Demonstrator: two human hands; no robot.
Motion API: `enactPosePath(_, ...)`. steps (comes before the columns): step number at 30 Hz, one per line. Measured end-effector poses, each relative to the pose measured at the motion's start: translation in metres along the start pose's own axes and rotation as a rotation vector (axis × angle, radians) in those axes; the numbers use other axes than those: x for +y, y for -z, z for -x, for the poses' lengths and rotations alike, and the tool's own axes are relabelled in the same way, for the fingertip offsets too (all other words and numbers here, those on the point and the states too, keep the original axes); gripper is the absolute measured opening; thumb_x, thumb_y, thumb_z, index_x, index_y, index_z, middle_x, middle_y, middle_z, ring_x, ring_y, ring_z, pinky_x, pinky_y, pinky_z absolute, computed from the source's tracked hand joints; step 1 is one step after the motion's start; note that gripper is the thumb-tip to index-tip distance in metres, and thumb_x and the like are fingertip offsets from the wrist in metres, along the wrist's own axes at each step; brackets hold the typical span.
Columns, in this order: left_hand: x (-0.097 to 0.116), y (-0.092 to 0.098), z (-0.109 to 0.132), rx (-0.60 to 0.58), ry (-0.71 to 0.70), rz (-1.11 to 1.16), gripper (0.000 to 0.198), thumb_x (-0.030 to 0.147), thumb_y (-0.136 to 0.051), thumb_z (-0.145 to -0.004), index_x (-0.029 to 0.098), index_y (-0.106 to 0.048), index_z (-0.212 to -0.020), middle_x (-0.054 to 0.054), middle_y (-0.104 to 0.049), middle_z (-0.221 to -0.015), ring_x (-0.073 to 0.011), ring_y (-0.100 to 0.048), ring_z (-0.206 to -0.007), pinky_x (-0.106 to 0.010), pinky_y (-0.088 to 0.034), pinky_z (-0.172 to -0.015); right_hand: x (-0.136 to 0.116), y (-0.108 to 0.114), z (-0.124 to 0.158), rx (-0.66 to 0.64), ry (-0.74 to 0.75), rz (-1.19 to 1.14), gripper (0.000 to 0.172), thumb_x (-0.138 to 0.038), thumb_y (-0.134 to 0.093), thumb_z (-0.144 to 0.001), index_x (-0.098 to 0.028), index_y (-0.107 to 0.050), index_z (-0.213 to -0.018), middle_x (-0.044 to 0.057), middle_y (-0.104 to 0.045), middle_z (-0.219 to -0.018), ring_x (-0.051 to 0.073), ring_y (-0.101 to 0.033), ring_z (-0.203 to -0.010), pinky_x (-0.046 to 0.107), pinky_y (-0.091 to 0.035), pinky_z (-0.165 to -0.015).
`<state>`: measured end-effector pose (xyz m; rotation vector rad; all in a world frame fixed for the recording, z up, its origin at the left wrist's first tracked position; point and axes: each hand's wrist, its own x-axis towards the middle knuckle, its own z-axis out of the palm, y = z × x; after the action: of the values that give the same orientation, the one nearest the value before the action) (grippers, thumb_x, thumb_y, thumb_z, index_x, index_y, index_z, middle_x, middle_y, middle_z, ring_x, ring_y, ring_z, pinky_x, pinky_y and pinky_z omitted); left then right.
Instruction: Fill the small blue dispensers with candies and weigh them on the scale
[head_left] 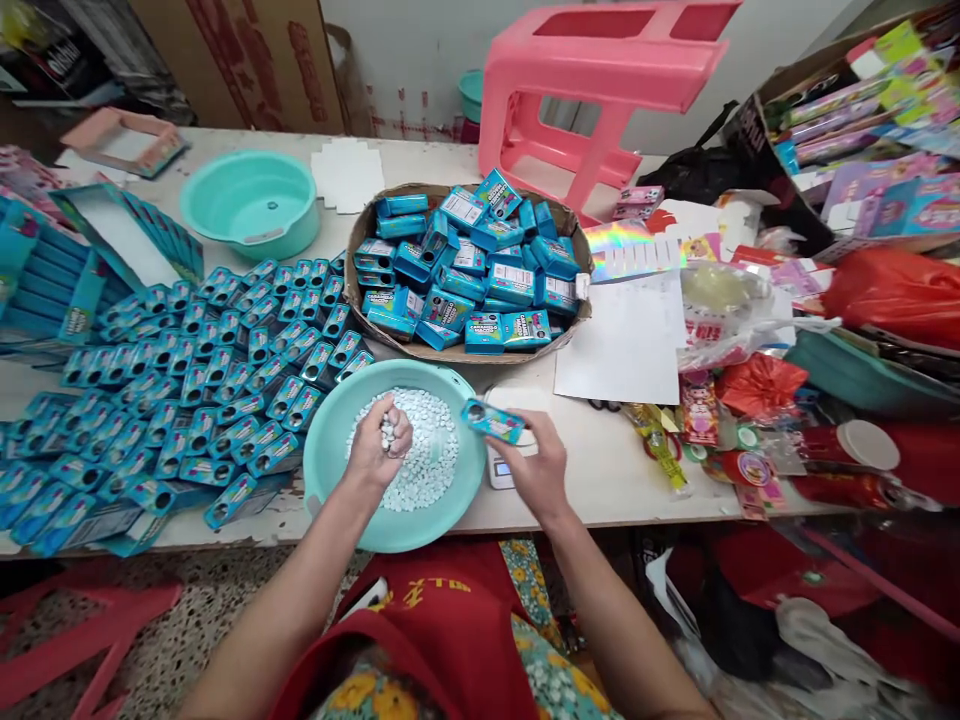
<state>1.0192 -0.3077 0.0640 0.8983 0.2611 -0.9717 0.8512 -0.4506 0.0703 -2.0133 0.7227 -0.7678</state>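
Note:
My left hand (381, 440) is curled closed around some small pale candies, just above a turquoise basin (322, 500). More of the pale blue-white candies (424, 470) cover the basin's floor. In my right hand (536, 460) is a small blue candy box (493, 420), pinched between thumb and fingers at the basin's right rim. Below that hand lies a white scale (501, 472), partly hidden by it. Rows of similar blue boxes (225, 380), many with a round dark hole facing up, crowd the table on the left.
Behind the basin stands a cardboard tray (465, 355) heaped with blue boxes. Another turquoise basin (251, 190) sits at back left. A pink plastic stool (600, 60) rests at the back. White paper (622, 340), wrappers and a red bag (892, 295) clutter the right.

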Motion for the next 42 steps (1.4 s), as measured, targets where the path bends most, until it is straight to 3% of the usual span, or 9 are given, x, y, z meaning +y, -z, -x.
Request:
enactPosePath(4,0.014,-0.039,0.017,-0.052,-0.3,-0.031,0.035,0.031,-0.061,-0.077,0.016,-0.044,-0.051,0.004,-0.041,-0.045,-0.006,-0.041,-0.038,-0.019,-0.03,-0.037,-0.023,-0.033,0.011,-0.187,0.032,-0.064,0.034,-0.032,-0.073,-0.075,-0.024,-0.061,-0.106,0.004,-0.062,-0.097,0.02,-0.058,-0.093,0.034,-0.048,-0.082)
enactPosePath(9,0.005,-0.04,0.013,0.031,-0.49,-0.102,0.03,0.031,-0.061,-0.08,0.016,-0.05,-0.057,0.002,-0.049,-0.054,-0.0118,-0.057,-0.057,-0.025,-0.047,-0.058,-0.019,-0.05,0.014,-0.206,0.027,-0.055,0.034,-0.032,-0.073,-0.075,-0.023,-0.061,-0.106,0.004,-0.062,-0.097,0.021,-0.058,-0.094,0.035,-0.048,-0.083)
enactPosePath(18,0.012,-0.036,0.008,0.105,-0.364,-0.07,0.04,0.047,-0.064,-0.078,0.017,-0.043,-0.062,0.007,-0.034,-0.049,-0.0031,-0.03,-0.037,-0.017,-0.02,-0.036,-0.016,-0.056,0.016,-0.246,-0.027,-0.086,0.035,-0.034,-0.075,-0.073,-0.023,-0.063,-0.104,0.004,-0.063,-0.097,0.02,-0.059,-0.093,0.034,-0.047,-0.084)
enactPosePath(23,0.018,0.007,-0.004,0.198,-0.36,-0.495,0.04,0.055,-0.056,-0.079,0.018,-0.049,-0.065,0.002,-0.044,-0.055,-0.0083,-0.04,-0.046,-0.019,-0.03,-0.042,-0.006,-0.028,0.014,-0.175,-0.129,-0.183,0.036,-0.034,-0.075,-0.072,-0.024,-0.063,-0.104,0.003,-0.062,-0.097,0.019,-0.059,-0.092,0.033,-0.048,-0.082)
enactPosePath(27,0.003,0.071,-0.023,0.321,-0.373,-1.419,0.034,0.044,-0.064,-0.071,0.019,-0.066,-0.095,-0.011,-0.063,-0.106,-0.0285,-0.055,-0.1,-0.037,-0.047,-0.08,0.021,0.005,0.007,0.015,-0.177,-0.154,0.037,-0.034,-0.074,-0.072,-0.023,-0.062,-0.106,0.003,-0.061,-0.098,0.019,-0.059,-0.092,0.033,-0.049,-0.082)
enactPosePath(30,-0.013,0.104,-0.033,0.265,-0.359,-1.628,0.042,0.043,-0.054,-0.077,0.017,-0.063,-0.11,-0.012,-0.061,-0.117,-0.0307,-0.051,-0.113,-0.045,-0.039,-0.097,0.055,0.017,-0.003,0.139,-0.203,-0.099,0.037,-0.035,-0.074,-0.071,-0.022,-0.063,-0.104,0.004,-0.061,-0.098,0.019,-0.059,-0.093,0.034,-0.049,-0.082)
enactPosePath(35,-0.027,0.11,-0.036,0.163,-0.363,-1.641,0.044,0.049,-0.047,-0.079,0.017,-0.064,-0.104,-0.011,-0.063,-0.112,-0.0287,-0.055,-0.11,-0.042,-0.04,-0.097,0.108,0.013,-0.008,0.209,-0.34,-0.174,0.043,-0.038,-0.074,-0.066,-0.018,-0.062,-0.103,0.006,-0.062,-0.1,0.021,-0.06,-0.094,0.039,-0.05,-0.087)
enactPosePath(39,-0.022,0.1,-0.034,0.143,-0.312,-1.603,0.043,0.049,-0.046,-0.081,0.018,-0.063,-0.105,-0.01,-0.063,-0.115,-0.0261,-0.059,-0.101,-0.038,-0.045,-0.09,0.119,0.024,0.004,0.2,-0.377,-0.19,0.065,-0.039,-0.075,-0.065,-0.02,-0.051,-0.122,0.011,-0.057,-0.124,0.024,-0.053,-0.116,0.046,-0.042,-0.098)
enactPosePath(42,-0.016,0.096,-0.032,0.18,-0.28,-1.586,0.041,0.049,-0.045,-0.082,0.019,-0.062,-0.105,-0.01,-0.063,-0.114,-0.0253,-0.061,-0.095,-0.036,-0.045,-0.087,0.119,0.043,0.018,0.263,-0.426,-0.126,0.06,-0.043,-0.067,-0.073,-0.018,-0.05,-0.124,0.014,-0.054,-0.129,0.023,-0.051,-0.118,0.045,-0.042,-0.098)
